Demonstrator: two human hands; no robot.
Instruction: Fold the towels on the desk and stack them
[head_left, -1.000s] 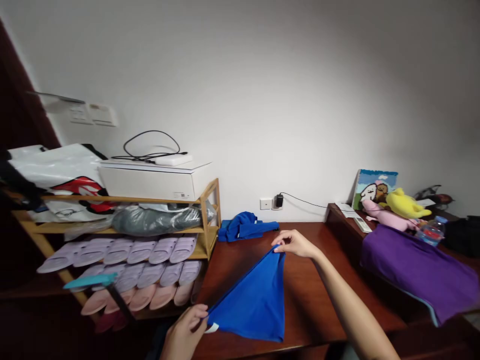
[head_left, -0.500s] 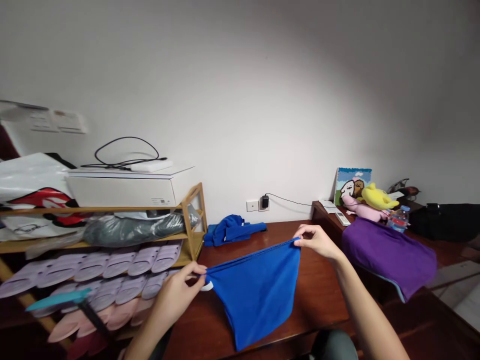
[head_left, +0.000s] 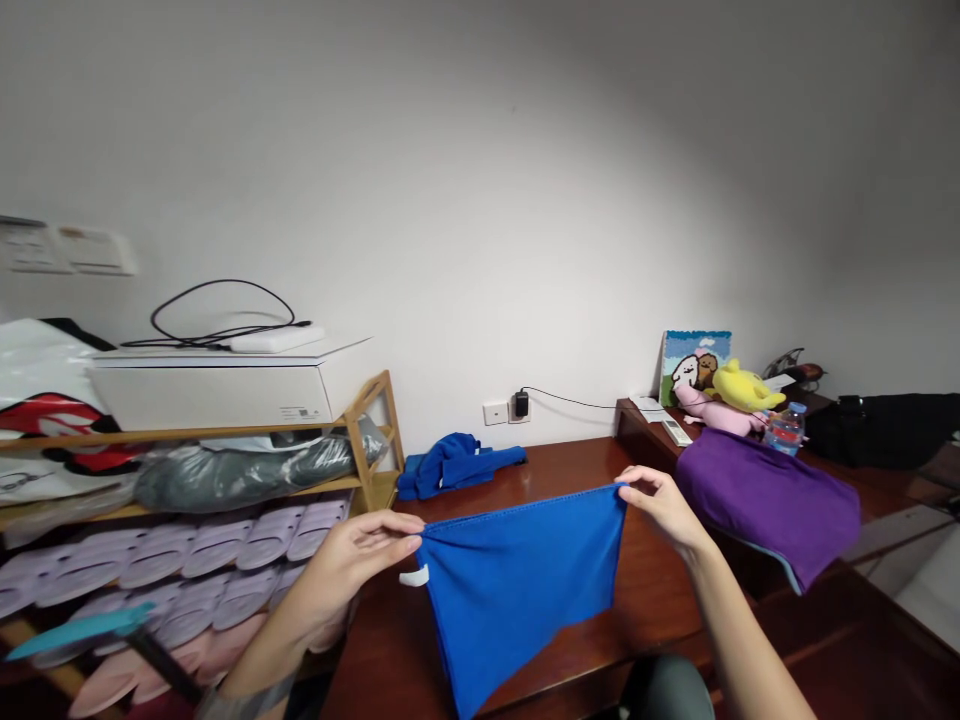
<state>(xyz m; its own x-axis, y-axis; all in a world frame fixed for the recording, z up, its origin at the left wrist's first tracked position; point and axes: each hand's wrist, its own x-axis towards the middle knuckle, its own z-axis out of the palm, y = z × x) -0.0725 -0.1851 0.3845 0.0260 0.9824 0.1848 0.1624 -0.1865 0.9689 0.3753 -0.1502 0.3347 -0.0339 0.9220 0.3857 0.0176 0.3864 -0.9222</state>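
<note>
A blue cloth [head_left: 525, 570] hangs stretched between my two hands above the brown wooden table [head_left: 577, 465]. My left hand [head_left: 367, 550] pinches its upper left corner, close to a small white tag [head_left: 414, 577]. The upper right corner is pinched between the thumb and fingers of my right hand [head_left: 660, 505]. Its top edge slopes gently up to the right, and the lower part drops toward the table's front edge. Behind it, a bunched blue cloth with a strap-like piece [head_left: 457, 466] lies at the back of the table.
At left, a wooden rack [head_left: 375, 430] carries a white box [head_left: 210, 395], plastic-wrapped items and rows of slippers [head_left: 180, 550]. A purple cloth [head_left: 765, 500] drapes over a raised ledge at right, near plush toys [head_left: 746, 385], a water bottle [head_left: 786, 430] and a remote [head_left: 676, 432].
My hands have moved farther apart, pulling the cloth's top edge wider and tauter. The cloth has shifted slightly right in view, while the surroundings have slid left.
</note>
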